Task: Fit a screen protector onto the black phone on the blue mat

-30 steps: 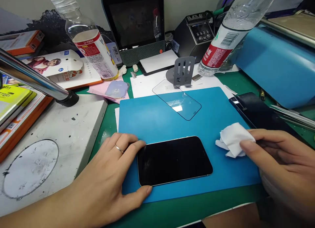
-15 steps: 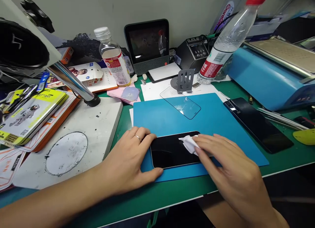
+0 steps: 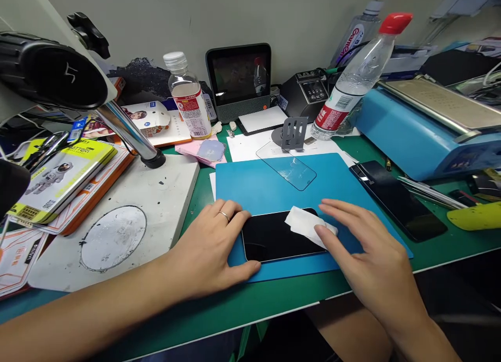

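Note:
A black phone point(image 3: 274, 237) lies screen up on a blue mat point(image 3: 274, 182). My left hand point(image 3: 207, 247), a ring on one finger, rests flat against the phone's left end, thumb at the near corner and fingers at the far corner. My right hand point(image 3: 364, 252) presses a white wipe point(image 3: 307, 224) onto the right part of the screen with flat fingers. A clear glass screen protector point(image 3: 287, 166) lies at the far edge of the mat.
A second dark phone point(image 3: 395, 197) lies right of the mat, beside a blue machine point(image 3: 422, 127). Two bottles point(image 3: 190, 98) point(image 3: 354, 80), a small screen point(image 3: 239, 77), a grey stand point(image 3: 294, 132) and a microscope base plate point(image 3: 129, 216) ring the mat. Boxes are stacked at the left.
My right hand carried the wipe from the mat's right side onto the phone screen and is rubbing it there. The head camera pulled back and up. My left hand stayed on the phone.

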The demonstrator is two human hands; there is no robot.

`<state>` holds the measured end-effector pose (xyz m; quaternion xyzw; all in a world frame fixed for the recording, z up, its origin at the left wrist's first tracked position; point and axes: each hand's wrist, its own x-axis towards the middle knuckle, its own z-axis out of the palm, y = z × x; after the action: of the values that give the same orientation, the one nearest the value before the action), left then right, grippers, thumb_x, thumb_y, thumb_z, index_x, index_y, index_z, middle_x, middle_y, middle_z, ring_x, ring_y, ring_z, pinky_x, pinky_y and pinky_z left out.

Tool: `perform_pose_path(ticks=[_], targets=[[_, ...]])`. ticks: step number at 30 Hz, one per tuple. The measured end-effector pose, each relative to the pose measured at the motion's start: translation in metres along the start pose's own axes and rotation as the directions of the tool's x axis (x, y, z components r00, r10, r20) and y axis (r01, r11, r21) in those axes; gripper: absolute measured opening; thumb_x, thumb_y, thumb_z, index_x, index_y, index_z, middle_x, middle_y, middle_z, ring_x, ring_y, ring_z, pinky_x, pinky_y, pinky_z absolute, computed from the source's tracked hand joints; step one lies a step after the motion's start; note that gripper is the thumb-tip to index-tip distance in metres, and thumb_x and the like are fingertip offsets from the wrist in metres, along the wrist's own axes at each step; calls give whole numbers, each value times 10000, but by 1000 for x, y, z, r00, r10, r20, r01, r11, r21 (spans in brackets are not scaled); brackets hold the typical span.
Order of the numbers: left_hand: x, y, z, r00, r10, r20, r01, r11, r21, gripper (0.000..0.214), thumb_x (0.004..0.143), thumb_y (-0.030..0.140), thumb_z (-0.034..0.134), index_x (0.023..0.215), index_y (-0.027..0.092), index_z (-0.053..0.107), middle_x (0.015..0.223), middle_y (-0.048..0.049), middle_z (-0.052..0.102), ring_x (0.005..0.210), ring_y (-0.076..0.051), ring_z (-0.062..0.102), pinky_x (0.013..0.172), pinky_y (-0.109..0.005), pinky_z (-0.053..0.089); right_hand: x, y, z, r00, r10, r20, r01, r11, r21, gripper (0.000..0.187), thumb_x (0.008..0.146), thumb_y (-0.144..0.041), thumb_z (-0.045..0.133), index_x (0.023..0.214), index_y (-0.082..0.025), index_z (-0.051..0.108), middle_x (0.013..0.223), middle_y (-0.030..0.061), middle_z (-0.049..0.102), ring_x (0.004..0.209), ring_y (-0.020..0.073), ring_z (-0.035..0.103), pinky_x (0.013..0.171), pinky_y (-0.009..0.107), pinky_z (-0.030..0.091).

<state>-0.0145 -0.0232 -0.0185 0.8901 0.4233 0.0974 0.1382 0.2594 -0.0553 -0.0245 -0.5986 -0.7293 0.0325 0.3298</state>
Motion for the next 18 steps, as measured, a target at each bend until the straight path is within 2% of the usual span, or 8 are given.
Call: perform_pose_path(ticks=[2, 3, 6, 9, 13, 16, 18], targets=[[0, 0, 0, 1000, 4, -6, -4, 1000, 2, 527, 893, 566, 641, 1227, 162, 591, 1190, -129, 590, 1000, -297, 568, 879, -487, 512, -6, 2, -1, 990, -140, -33, 139, 990, -29, 259, 963, -226, 642, 1217, -259, 685, 1291, 82, 709, 1220, 275, 658, 914, 429, 596], [0, 0, 1, 1000, 6, -9, -6, 1000, 4, 520, 893, 565, 641, 1219, 163, 593, 1186, -128, 591, 995, -295, 567, 879, -486, 513, -9, 3, -2, 978, -210, -14, 209, 977, -41, 288, 964, -206, 638, 1247, -250, 670, 1310, 89, 707, 1250, 277, 646, 995, 465, 560], [0, 0, 1, 1000, 12, -23, -11, 1000, 8, 516, 892, 556, 643, 1222, 163, 588, 1177, -127, 591, 994, -296, 568, 874, -483, 517, -16, 3, -1, 920, -363, 146, 377, 923, -82, 432, 993, -276, 607, 1413, -186, 564, 1418, 140, 659, 1343, 300, 594, 1110, 532, 477], [0, 0, 2, 999, 21, -26, -21, 1000, 6, 521, 890, 552, 647, 1220, 153, 586, 1174, -132, 591, 1000, -300, 568, 871, -482, 520, -20, -4, 8, 863, -424, 275, 474, 869, -146, 584, 1023, -433, 536, 1495, -93, 477, 1504, 201, 568, 1403, 344, 538, 1144, 587, 440], [-1, 0, 3, 999, 27, -27, -27, 1000, -6, 518, 890, 537, 652, 1225, 148, 584, 1178, -137, 588, 1014, -303, 565, 880, -489, 517, -31, -35, 22, 828, -466, 311, 529, 834, -157, 716, 991, -546, 538, 1445, 7, 518, 1529, 250, 503, 1437, 366, 490, 1130, 534, 484], [-1, 0, 4, 999, 27, -34, -27, 1000, -9, 484, 904, 516, 640, 1221, 154, 584, 1188, -135, 587, 1026, -301, 569, 887, -485, 516, -39, -49, 23, 792, -506, 341, 563, 822, -89, 813, 955, -625, 546, 1443, 25, 521, 1529, 246, 499, 1441, 360, 484, 1106, 488, 520], [-1, 1, 3, 999, 29, -32, -29, 1000, -1, 479, 907, 526, 635, 1210, 157, 589, 1189, -136, 591, 1020, -302, 572, 884, -484, 516, -40, -44, 18, 799, -492, 346, 549, 831, -86, 785, 972, -589, 539, 1490, -2, 475, 1533, 228, 504, 1438, 353, 490, 1111, 512, 513]])
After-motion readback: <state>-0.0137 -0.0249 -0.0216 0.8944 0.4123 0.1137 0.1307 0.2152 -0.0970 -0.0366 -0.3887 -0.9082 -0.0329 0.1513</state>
